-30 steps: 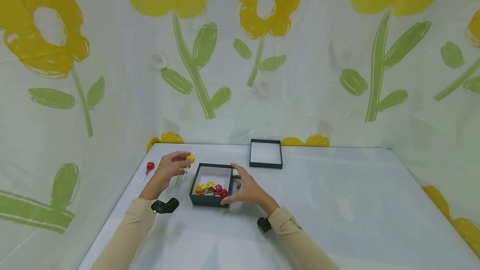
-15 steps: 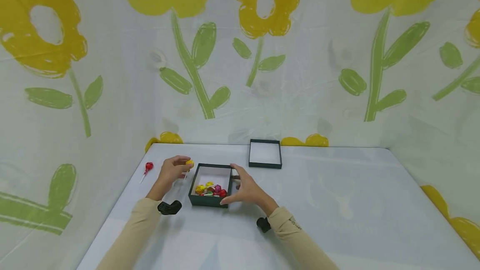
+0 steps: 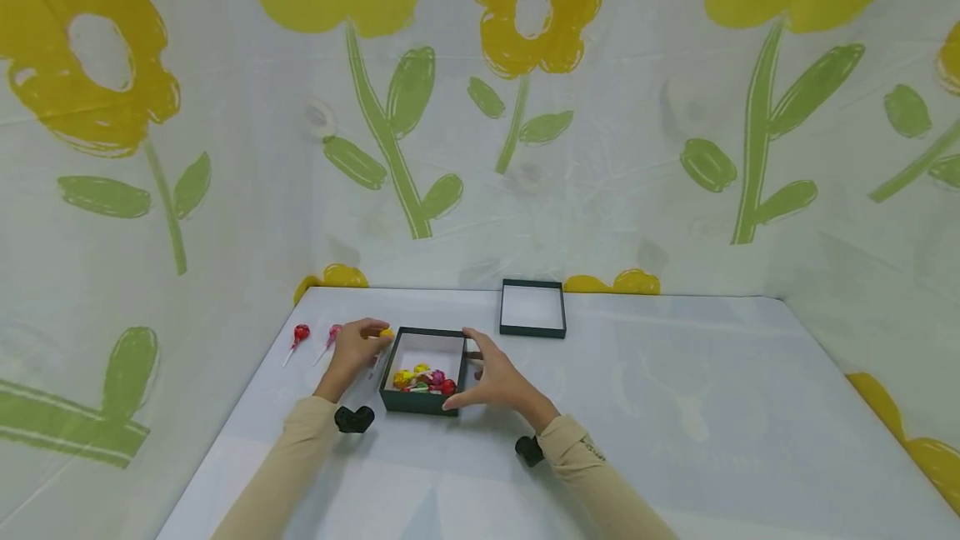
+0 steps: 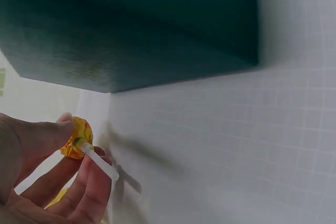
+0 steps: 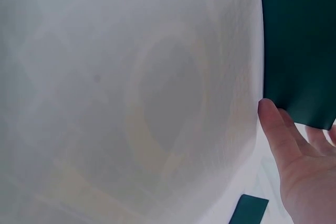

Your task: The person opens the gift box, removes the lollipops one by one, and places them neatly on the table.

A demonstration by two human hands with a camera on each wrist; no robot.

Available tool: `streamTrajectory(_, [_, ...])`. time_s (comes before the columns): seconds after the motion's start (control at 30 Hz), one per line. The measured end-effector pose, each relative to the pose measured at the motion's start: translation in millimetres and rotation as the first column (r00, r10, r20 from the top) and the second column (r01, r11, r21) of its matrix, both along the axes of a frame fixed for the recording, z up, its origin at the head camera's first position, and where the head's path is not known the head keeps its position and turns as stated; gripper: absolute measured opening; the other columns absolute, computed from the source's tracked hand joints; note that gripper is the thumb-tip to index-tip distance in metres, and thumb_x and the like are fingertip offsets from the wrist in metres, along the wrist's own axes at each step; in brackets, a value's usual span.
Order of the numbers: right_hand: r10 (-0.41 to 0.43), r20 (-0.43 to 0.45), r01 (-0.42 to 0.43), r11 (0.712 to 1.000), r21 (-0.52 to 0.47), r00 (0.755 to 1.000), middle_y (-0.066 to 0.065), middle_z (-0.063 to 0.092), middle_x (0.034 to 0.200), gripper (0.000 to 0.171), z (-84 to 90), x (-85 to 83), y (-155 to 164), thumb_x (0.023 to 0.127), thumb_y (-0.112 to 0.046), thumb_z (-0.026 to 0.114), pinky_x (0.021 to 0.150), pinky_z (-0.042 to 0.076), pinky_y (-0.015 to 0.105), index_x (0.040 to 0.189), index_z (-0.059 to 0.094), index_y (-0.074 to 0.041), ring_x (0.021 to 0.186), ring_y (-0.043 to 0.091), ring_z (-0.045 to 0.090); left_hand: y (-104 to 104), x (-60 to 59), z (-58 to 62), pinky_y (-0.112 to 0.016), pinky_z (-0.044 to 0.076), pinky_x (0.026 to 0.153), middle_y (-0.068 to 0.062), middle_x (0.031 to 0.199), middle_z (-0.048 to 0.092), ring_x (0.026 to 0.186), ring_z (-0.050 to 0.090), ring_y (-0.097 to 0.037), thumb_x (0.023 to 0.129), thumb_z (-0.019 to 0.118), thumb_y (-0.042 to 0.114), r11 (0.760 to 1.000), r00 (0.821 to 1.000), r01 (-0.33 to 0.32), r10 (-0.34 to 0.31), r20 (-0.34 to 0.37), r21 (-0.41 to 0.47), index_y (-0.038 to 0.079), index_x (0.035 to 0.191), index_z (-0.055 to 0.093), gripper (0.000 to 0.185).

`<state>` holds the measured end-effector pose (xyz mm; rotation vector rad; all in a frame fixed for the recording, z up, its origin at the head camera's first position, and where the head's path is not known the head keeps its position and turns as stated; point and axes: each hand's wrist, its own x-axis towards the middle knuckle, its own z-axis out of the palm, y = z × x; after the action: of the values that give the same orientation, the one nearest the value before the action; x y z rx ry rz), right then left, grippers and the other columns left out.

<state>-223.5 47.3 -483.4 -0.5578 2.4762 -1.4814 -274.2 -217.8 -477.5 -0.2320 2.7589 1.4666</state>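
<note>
My left hand (image 3: 357,354) pinches a yellow-wrapped lollipop (image 4: 79,139) between thumb and fingers, just left of the dark green box (image 3: 418,402). In the left wrist view its white stick points down and right, below the box's green wall. A patch of yellow shows behind the fingers there. The open-topped box holds several lollipops (image 3: 423,377) in yellow, red and purple wrappers, gathered at its near side. On the box's right side rests my right hand (image 3: 498,377), thumb at the near corner and forefinger at the far one. Its fingers look mostly straight in the right wrist view.
A red lollipop (image 3: 301,333) and a pink lollipop (image 3: 333,332) lie at the table's left, beyond the left forearm. The dark-rimmed box lid (image 3: 532,332), white inside, lies near the back edge. Flower-printed cloth walls (image 3: 615,148) surround the white table (image 3: 675,407).
The left hand has moved right and slightly lower with the yellow lollipop, closer to the box. The pink lollipop, hidden before, now shows behind it. The right hand and box have stayed put.
</note>
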Motion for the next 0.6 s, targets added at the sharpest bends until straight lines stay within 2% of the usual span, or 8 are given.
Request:
streamTrajectory(0.1, [0.003,-0.006,-0.003,1.000,-0.003,1.000,0.005,0.024,0.152,0.113,0.4,0.1,0.0,0.061,-0.034,0.089,0.090,0.050,0.041,0.150,0.021,-0.017,0.121,0.030,0.047,1.3,-3.2,-6.1,-0.024,0.051,0.059,-0.021,0.114,0.062,0.083,0.059,-0.026,0.089,0.066,0.012,0.999,1.000,0.003,-0.004,-0.016,-0.034,0.002,0.115,0.064,0.028])
streamTrajectory(0.23, [0.008,-0.014,-0.008,1.000,0.000,1.000,0.006,0.024,0.152,0.113,0.6,0.5,0.4,0.061,-0.035,0.089,0.089,0.050,0.041,0.150,0.021,-0.018,0.122,0.030,0.047,4.8,-4.1,-7.7,-0.025,0.051,0.059,-0.022,0.112,0.062,0.081,0.059,-0.026,0.087,0.066,0.009,0.997,1.000,0.002,-0.005,-0.028,-0.081,0.001,0.113,0.065,0.027])
streamTrajectory(0.47, [-0.003,0.002,0.003,1.000,0.004,1.000,0.002,0.024,0.152,0.114,0.2,0.4,0.8,0.060,-0.037,0.089,0.090,0.049,0.039,0.150,0.022,-0.024,0.121,0.028,0.048,10.2,-2.8,-3.2,-0.034,0.055,0.070,-0.024,0.112,0.061,0.092,0.061,-0.033,0.087,0.066,0.006,0.991,0.999,0.016,-0.022,-0.046,-0.130,0.000,0.112,0.065,0.026])
streamTrajectory(0.6, [-0.007,0.007,0.007,1.000,0.003,1.000,0.003,0.025,0.152,0.113,-0.5,0.7,0.7,0.060,-0.037,0.089,0.090,0.050,0.040,0.149,0.022,-0.024,0.121,0.029,0.048,9.5,-2.4,-4.2,-0.035,0.055,0.071,-0.023,0.112,0.061,0.093,0.060,-0.033,0.087,0.066,0.005,0.990,0.998,0.028,-0.035,-0.054,-0.136,0.000,0.113,0.064,0.027])
